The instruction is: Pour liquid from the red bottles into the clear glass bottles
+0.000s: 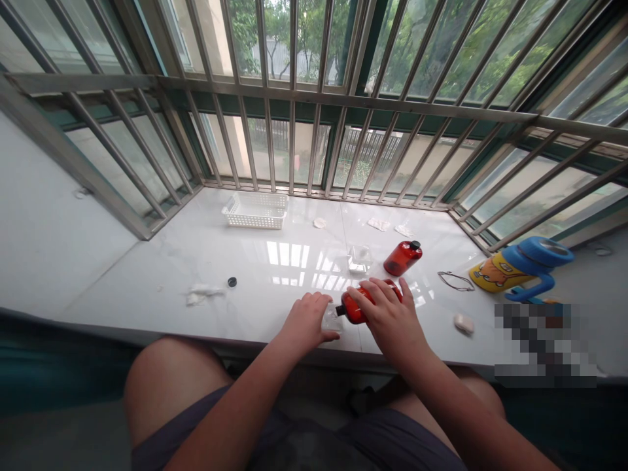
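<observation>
My right hand (387, 311) is wrapped round a red bottle (354, 307). The bottle is tipped on its side, its dark neck pointing left over a small clear container (333, 319). My left hand (307, 320) grips that container between thumb and fingers near the front edge of the white ledge. Any liquid at the bottle's mouth is too small to make out. Just beyond my right hand is a second red bottle (403, 258) with a black cap. Another clear container (360, 259) sits left of it. A loose black cap (232, 282) lies farther left.
A white perforated basket (255, 212) is at the back left, with crumpled clear plastic (203, 294) nearer me. A blue and yellow flask (515, 265), a thin cord loop (455, 281) and a pale lump (464, 324) are on the right. Metal window bars (294, 131) enclose the ledge.
</observation>
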A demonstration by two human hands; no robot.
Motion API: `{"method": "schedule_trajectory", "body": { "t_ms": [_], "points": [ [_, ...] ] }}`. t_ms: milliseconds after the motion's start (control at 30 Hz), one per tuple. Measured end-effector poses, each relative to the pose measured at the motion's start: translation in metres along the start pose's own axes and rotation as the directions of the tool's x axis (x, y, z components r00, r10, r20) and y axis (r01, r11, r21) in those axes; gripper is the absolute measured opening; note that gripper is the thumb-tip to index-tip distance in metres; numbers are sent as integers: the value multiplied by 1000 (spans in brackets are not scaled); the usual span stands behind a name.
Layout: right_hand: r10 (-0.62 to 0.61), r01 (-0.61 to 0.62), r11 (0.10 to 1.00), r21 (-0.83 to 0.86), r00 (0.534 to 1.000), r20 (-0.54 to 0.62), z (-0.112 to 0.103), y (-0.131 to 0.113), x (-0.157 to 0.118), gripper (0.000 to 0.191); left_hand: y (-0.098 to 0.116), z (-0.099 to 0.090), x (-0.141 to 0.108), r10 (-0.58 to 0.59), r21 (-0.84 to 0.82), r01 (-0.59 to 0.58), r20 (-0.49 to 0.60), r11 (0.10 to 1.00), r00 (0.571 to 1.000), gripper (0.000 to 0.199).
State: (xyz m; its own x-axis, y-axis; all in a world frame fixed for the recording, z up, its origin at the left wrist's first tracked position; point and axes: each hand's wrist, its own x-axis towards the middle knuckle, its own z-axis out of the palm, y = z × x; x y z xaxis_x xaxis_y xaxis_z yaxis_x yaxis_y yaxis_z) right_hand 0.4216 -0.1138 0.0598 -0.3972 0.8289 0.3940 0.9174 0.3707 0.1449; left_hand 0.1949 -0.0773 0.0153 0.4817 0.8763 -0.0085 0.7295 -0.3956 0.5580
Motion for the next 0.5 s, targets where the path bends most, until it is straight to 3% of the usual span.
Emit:
{"method": "schedule_trajectory", "body": {
  "t_ms": [500],
  "points": [
    [-15,15,999,-28,1000,28,-4,-1,4,52,-1,0,1,0,4,0,6,1000,1000,76]
  ]
}}
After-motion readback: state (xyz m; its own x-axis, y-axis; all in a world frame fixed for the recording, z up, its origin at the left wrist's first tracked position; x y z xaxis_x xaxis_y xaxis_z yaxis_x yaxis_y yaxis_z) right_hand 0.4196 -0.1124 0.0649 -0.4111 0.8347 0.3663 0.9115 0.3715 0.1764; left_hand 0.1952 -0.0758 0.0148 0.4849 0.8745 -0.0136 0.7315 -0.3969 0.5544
